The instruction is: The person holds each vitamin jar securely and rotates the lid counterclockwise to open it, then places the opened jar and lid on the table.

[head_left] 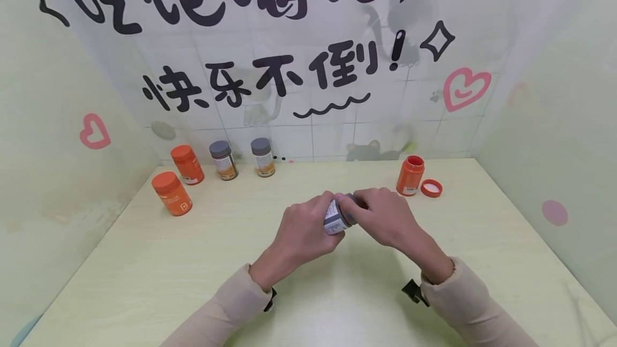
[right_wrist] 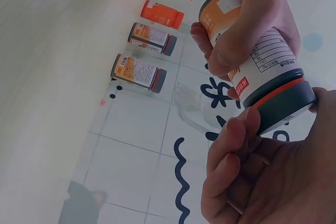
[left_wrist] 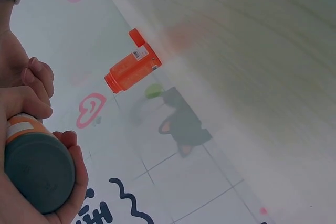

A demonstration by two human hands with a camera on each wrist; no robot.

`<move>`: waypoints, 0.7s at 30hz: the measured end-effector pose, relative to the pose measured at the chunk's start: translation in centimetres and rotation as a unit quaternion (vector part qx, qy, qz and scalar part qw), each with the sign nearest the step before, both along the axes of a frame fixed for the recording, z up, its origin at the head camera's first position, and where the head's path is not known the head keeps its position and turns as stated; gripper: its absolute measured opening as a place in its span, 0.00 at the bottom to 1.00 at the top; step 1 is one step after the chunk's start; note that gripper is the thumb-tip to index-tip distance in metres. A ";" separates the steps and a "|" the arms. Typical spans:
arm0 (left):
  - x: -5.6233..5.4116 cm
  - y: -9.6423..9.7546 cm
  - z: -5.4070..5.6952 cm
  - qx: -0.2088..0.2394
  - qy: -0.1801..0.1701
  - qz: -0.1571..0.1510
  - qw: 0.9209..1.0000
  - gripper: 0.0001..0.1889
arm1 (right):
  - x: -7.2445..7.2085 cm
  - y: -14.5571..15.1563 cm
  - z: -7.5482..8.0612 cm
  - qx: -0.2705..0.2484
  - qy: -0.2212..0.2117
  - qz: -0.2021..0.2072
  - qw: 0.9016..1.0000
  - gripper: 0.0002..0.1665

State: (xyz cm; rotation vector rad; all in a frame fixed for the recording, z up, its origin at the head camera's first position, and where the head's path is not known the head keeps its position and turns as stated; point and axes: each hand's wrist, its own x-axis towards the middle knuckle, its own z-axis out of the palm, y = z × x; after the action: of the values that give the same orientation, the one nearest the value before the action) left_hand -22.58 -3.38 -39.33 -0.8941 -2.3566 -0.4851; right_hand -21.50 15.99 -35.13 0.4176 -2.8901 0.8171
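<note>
A small bottle (head_left: 333, 219) with a white and orange label and dark ends is held tilted above the table. My left hand (head_left: 305, 227) grips it round its body. The fingertips of my right hand (head_left: 388, 218) and its thumb hold the dark grey screw cap (right_wrist: 286, 109). An orange-red ring shows between cap and label in the right wrist view. The dark base (left_wrist: 41, 171) faces the left wrist camera. What is inside the bottle is hidden.
An uncapped orange-red bottle (head_left: 411, 176) stands at the back right, its cap (head_left: 431, 188) lying beside it. Along the back left are two capped orange bottles (head_left: 172, 194) and two grey-capped bottles (head_left: 263, 158). Printed walls (head_left: 270, 138) enclose the back and sides.
</note>
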 end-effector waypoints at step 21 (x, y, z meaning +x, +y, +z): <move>-0.1 0.1 -0.3 -0.001 -0.008 -0.003 1.000 0.23 | 0.0 0.5 0.6 0.024 -0.041 -0.018 0.999 0.36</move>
State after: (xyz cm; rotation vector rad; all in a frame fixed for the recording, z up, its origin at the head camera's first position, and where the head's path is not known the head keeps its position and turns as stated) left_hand -22.67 -3.28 -39.59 -0.9015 -2.3708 -0.4933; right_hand -21.55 16.46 -34.51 0.3423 -2.9892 0.7784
